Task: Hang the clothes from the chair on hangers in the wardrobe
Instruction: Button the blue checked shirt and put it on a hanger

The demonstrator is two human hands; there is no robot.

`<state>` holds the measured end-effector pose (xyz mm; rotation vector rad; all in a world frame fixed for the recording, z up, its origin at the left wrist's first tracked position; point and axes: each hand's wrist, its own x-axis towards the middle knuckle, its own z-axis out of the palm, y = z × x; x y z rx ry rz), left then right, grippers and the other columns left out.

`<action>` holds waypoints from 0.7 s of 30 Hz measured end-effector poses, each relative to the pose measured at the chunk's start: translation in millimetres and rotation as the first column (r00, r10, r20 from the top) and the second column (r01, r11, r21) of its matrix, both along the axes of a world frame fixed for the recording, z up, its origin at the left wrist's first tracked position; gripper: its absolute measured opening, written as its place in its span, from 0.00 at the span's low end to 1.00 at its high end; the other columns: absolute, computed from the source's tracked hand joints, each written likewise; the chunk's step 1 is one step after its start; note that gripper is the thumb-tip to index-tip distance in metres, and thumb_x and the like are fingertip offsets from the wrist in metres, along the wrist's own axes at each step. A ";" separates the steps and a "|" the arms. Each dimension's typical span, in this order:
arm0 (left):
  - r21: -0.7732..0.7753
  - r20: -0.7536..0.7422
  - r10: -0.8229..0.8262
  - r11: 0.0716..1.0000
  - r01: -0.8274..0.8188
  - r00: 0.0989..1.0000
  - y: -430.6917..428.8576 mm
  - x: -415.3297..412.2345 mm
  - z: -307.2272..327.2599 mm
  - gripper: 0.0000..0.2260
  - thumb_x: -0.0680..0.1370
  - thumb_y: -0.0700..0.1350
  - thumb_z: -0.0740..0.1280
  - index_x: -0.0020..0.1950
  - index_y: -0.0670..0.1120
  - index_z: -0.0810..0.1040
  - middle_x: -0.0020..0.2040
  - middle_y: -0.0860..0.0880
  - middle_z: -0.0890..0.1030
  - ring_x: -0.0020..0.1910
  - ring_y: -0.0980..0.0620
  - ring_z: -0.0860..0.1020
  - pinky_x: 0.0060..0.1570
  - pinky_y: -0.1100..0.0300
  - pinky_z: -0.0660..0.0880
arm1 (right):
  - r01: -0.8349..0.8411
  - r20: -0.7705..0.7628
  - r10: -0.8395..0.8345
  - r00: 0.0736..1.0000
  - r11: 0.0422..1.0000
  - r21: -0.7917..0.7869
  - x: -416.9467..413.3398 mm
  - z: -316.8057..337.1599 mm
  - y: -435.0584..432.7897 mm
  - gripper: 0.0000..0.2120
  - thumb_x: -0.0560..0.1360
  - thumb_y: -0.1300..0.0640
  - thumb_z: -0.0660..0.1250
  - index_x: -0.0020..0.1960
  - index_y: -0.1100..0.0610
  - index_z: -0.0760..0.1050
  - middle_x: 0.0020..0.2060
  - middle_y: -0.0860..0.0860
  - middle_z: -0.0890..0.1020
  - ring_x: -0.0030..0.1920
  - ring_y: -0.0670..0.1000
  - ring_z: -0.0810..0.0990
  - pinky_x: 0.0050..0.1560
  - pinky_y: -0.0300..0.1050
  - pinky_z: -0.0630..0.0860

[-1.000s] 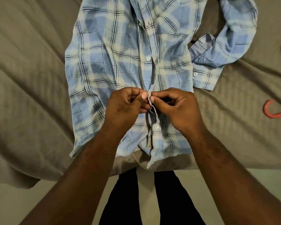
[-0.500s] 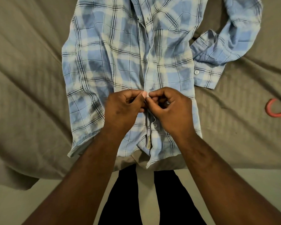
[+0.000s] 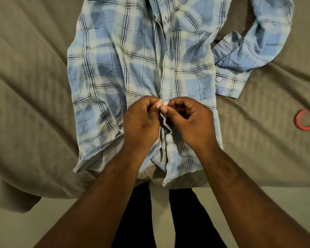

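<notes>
Plaid shirt [image 3: 125, 68]: flat on bed [image 3: 29, 86], unhung. Your left hand [image 3: 141, 122] and right hand [image 3: 191, 120] pinch its placket closed, buttoning. Hanger [image 3: 301, 122] lies nearby, unused.

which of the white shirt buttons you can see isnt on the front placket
The cuff button, on the sleeve folded out to the right of the plaid shirt. The other visible button sits on the front placket, just below both hands.

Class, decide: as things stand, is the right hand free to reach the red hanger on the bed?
Probably not yet: the right hand pinches the shirt placket. The red hanger lies unobstructed to its right.
</notes>
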<state>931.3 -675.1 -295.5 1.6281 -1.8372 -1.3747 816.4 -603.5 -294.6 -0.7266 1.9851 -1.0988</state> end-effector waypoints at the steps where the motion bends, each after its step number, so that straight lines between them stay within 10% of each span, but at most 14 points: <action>1: -0.005 0.009 0.001 1.000 -0.001 1.000 0.6 -0.1 0.1 0.06 0.82 0.47 0.66 0.48 0.52 0.82 0.40 0.57 0.83 0.42 0.59 0.81 0.46 0.56 0.79 | -0.007 0.012 0.007 1.000 1.000 0.005 -1.1 0.7 -0.3 0.08 0.73 0.50 0.77 0.48 0.53 0.84 0.39 0.48 0.86 0.40 0.48 0.86 0.44 0.50 0.84; 10: 0.032 0.002 -0.027 0.999 0.027 1.000 -0.3 2.5 -1.0 0.06 0.82 0.50 0.66 0.51 0.52 0.81 0.39 0.55 0.82 0.39 0.56 0.81 0.43 0.52 0.80 | -0.047 0.042 0.043 0.998 0.994 0.097 -4.1 5.8 -2.5 0.04 0.78 0.53 0.72 0.48 0.52 0.83 0.37 0.47 0.85 0.39 0.48 0.85 0.46 0.54 0.83; 15: -0.057 0.119 -0.209 0.975 0.216 0.971 7.5 1.5 3.8 0.08 0.83 0.48 0.62 0.54 0.50 0.80 0.43 0.53 0.83 0.42 0.52 0.81 0.44 0.51 0.79 | 0.128 -0.158 -0.124 0.980 0.992 0.010 0.1 21.0 -14.9 0.14 0.74 0.44 0.75 0.45 0.55 0.78 0.34 0.50 0.81 0.34 0.45 0.79 0.36 0.34 0.75; 21: -0.028 0.095 -0.236 0.970 0.240 0.967 3.5 -6.0 4.5 0.07 0.81 0.52 0.66 0.51 0.52 0.82 0.42 0.55 0.84 0.41 0.57 0.82 0.44 0.51 0.80 | 0.237 -0.198 -0.232 0.952 0.972 0.002 -17.2 10.2 -49.8 0.03 0.77 0.57 0.70 0.49 0.55 0.80 0.37 0.43 0.82 0.36 0.39 0.80 0.37 0.32 0.75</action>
